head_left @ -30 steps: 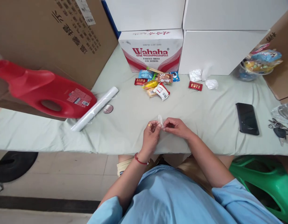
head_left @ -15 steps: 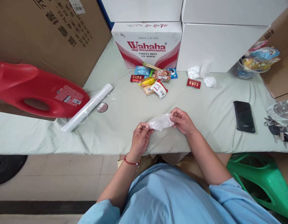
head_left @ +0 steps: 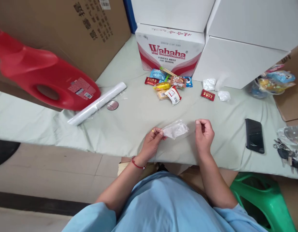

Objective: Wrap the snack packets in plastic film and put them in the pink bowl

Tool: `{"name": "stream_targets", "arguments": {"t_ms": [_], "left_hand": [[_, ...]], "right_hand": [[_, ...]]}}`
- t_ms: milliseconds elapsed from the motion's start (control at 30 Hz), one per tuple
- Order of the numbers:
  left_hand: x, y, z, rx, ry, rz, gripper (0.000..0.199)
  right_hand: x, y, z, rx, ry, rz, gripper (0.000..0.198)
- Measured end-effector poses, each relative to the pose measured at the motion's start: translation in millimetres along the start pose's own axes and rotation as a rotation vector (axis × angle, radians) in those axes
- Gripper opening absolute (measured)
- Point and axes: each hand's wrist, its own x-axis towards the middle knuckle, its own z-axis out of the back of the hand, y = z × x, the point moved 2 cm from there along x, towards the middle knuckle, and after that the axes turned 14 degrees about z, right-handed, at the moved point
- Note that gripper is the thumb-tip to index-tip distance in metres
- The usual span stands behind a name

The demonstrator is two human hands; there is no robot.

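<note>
In the head view, my left hand (head_left: pixel 152 141) pinches one end of a crumpled clear plastic bag (head_left: pixel 176 129) between thumb and fingers. The bag hangs out to the right, just above the cloth-covered table. My right hand (head_left: pixel 204 135) is apart from the bag, to its right, with the fingers curled in against the thumb and nothing visible in them. Beyond the bag lies a pile of small wrapped snacks (head_left: pixel 173 95). Right of that pile are a red snack packet (head_left: pixel 207 95) and several crumpled pieces of clear plastic (head_left: pixel 223 96).
On the left stand a red jug (head_left: pixel 54 87), a white plastic roll (head_left: pixel 98 103) and a round metal tin (head_left: pixel 112 105). A Wahaha carton (head_left: pixel 170 53) and white boxes back the table. A phone (head_left: pixel 254 135), keys (head_left: pixel 287 154) and a snack tub (head_left: pixel 264 88) sit right.
My right hand has let go of the bag and moved to the right. My left hand still holds its end. The camera view has tilted a little.
</note>
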Motion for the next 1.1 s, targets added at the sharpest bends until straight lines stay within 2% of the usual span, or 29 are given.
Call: {"name": "stream_targets", "arguments": {"t_ms": [67, 200, 300, 433, 500, 567, 667, 733, 833, 933, 1100], "left_hand": [[-1, 0, 0, 0.076, 0.003, -0.012, 0.041], [-6, -5, -1, 0.248, 0.023, -0.039, 0.044], [-11, -8, -2, 0.334, 0.025, -0.054, 0.050], [-12, -9, -2, 0.307, 0.036, -0.054, 0.049], [-12, -10, -3, 0.301, 0.063, -0.047, 0.045], [-11, -10, -5, 0.305, 0.101, -0.037, 0.038], [-11, -11, -8, 0.311, 0.124, -0.052, 0.030], [-11, -11, -8, 0.304, 0.099, -0.062, 0.031], [-11, -12, -6, 0.255, 0.068, -0.053, 0.034], [-11, -13, -4, 0.204, 0.087, -0.053, 0.036], [-9, -9, -3, 0.185, 0.095, -0.069, 0.037]], "right_hand": [[-7, 11, -4, -0.077, 0.030, 0.097, 0.024], [-20, 15, -32, -0.019, 0.371, 0.161, 0.022], [-23, 6, -37, -0.037, 0.343, 0.156, 0.019], [-24, -3, -23, -0.062, 0.214, 0.036, 0.019], [-23, -1, -18, -0.098, 0.205, 0.043, 0.018], [-21, 4, -20, -0.126, 0.280, 0.116, 0.019], [-19, 12, -31, -0.122, 0.476, 0.218, 0.028], [-16, 15, -36, -0.131, 0.521, 0.257, 0.024], [-12, 14, -30, -0.152, 0.427, 0.269, 0.017], [-10, 10, -14, -0.146, 0.314, 0.222, 0.014], [-15, 1, 13, -0.011, 0.212, 0.153, 0.009]]}}
